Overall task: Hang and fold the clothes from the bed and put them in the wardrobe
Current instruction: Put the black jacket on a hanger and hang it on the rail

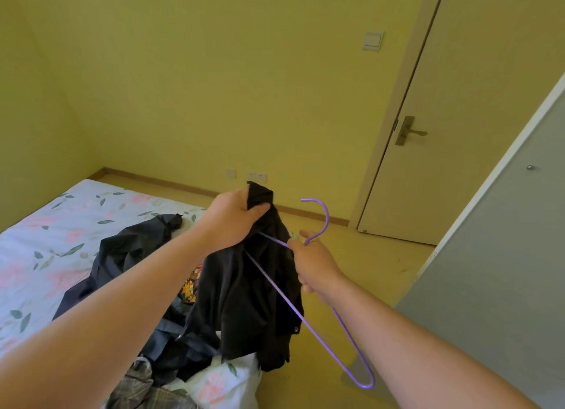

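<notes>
your left hand grips the black garment bunched above the bed while your right hand pinches the purple hanger at its neck; the hanger's arm may snag the bunched cloth.

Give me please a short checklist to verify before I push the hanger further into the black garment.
1. Left hand grips the black garment at its top: ok.
2. Right hand holds the purple hanger just below its hook: ok.
3. One hanger end sits inside the garment: cannot tell, the cloth hides that end.
4. Other hanger end inside the garment: not ok, it hangs free outside.
5. Garment lifted off the bed: cannot tell, its lower edge hangs in front of the other clothes there.
</notes>
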Motion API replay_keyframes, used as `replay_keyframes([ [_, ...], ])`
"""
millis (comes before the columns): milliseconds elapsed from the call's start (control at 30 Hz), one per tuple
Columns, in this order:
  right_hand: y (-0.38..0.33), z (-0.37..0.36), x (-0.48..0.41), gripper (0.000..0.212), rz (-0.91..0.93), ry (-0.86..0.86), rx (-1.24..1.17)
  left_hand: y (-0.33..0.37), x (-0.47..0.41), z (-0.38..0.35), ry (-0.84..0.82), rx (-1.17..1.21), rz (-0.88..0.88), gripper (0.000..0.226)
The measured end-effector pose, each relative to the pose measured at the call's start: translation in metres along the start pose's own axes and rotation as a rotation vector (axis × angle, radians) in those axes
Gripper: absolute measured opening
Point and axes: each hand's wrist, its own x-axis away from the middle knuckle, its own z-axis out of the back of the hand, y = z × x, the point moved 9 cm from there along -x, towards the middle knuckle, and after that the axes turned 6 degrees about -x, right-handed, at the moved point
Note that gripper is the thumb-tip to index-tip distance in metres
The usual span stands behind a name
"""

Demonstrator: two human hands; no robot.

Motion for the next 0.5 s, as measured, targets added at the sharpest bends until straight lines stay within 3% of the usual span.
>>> replay_keyframes([
  [67, 0.003, -0.006, -0.001, 0.045, -0.033, -0.025, -0.149, 0.027, 0.013, -0.001, -0.011, 0.063, -0.091, 0.017],
  [167, -0.006, -0.008, 0.003, 0.016, 0.008, -0.059, -0.275, 0.057, 0.027, 0.008, -0.002, 0.21, -0.196, 0.008],
  [300, -0.02, 0.004, 0.004, 0.022, 0.054, 0.013, -0.281, 0.052, 0.025, 0.017, -0.038, 0.325, -0.136, 0.01],
  [500, -0.051, -0.001, 0.016, 0.029, 0.168, -0.129, -0.318, 0.049, 0.02, -0.001, -0.007, -0.04, -0.254, 0.048],
])
